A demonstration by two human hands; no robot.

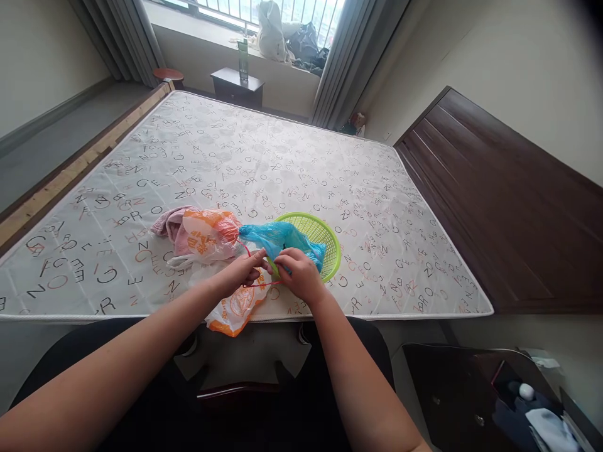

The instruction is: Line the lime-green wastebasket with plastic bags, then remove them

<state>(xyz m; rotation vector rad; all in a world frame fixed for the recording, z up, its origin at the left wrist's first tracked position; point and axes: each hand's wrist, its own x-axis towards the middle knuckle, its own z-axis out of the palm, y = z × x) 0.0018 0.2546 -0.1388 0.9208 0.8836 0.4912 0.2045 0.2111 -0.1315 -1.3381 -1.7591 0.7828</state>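
— Where is the blue plastic bag (282,239)?
— It lies across the green basket (325,233), near the front edge of the mattress (264,157). The right hand (301,273) pinches its near end. The left hand (245,270) is just beside, fingers closed on a thin red string (264,284).
— And around?
— To the left lie an orange-white bag (210,235) and a pink cloth (172,223). Another orange bag (235,307) hangs over the near edge. A dark headboard (494,207) stands at the right, and a window (264,9) is far.
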